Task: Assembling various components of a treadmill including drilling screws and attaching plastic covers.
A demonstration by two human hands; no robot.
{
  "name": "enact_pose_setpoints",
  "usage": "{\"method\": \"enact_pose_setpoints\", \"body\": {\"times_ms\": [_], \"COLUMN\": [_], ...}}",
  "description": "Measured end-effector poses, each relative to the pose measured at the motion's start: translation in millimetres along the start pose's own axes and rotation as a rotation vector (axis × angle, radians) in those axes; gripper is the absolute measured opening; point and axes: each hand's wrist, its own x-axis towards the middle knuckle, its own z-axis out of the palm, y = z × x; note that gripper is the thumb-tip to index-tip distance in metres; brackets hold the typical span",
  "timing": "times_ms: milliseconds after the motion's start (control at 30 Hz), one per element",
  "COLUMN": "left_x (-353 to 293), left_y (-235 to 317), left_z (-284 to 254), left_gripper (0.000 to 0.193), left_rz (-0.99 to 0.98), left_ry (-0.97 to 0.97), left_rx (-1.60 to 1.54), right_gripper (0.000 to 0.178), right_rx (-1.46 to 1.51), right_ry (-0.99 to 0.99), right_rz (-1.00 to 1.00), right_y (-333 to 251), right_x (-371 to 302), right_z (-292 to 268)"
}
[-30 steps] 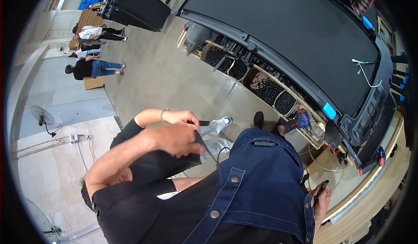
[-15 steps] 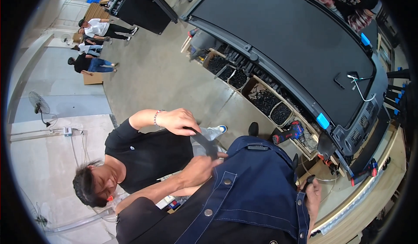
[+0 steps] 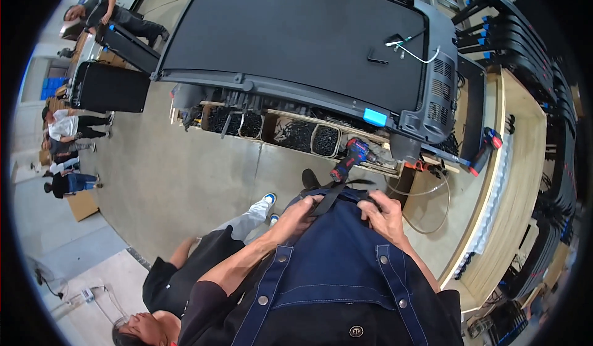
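Note:
I wear a blue denim apron (image 3: 333, 266) over a black top. My left hand (image 3: 301, 215) pinches a black strap (image 3: 328, 198) that lies across the apron's far edge. My right hand (image 3: 384, 215) grips that same edge of the apron, fingers curled over the cloth, just right of the strap. The two hands are about a hand's width apart.
A person in black (image 3: 176, 275) is close at my left, with one shoe (image 3: 267, 199) near my feet. Ahead stands a large treadmill (image 3: 296, 34) over wooden trays of dark screws (image 3: 296, 135). A red and blue cordless drill (image 3: 346, 159) lies by the trays. Several people work at the far left (image 3: 62, 127).
The other person's hands have left my apron and that person has drawn back to the left. Both my own hands have come up onto the apron's edge and strap. My view has tilted toward the treadmill.

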Motion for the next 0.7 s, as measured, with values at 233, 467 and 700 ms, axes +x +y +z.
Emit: {"method": "enact_pose_setpoints", "body": {"times_ms": [233,467,700], "left_x": [6,6,7], "left_y": [7,6,11], "left_z": [8,5,13], "left_gripper": [0.047,0.052,0.046], "left_rz": [0.407,0.498,0.499], "left_ry": [-0.047,-0.126,-0.215], "left_rx": [1.059,1.324,1.410], "right_gripper": [0.027,0.032,0.037], "right_rx": [-0.402,-0.789,-0.856], "right_ry": [0.063,-0.101,-0.217], "right_rz": [-0.475,-0.577,-0.729], "right_y": [-8,-6,-9], "right_x": [-7,-9,-6], "right_z": [-2,-9,-15]}}
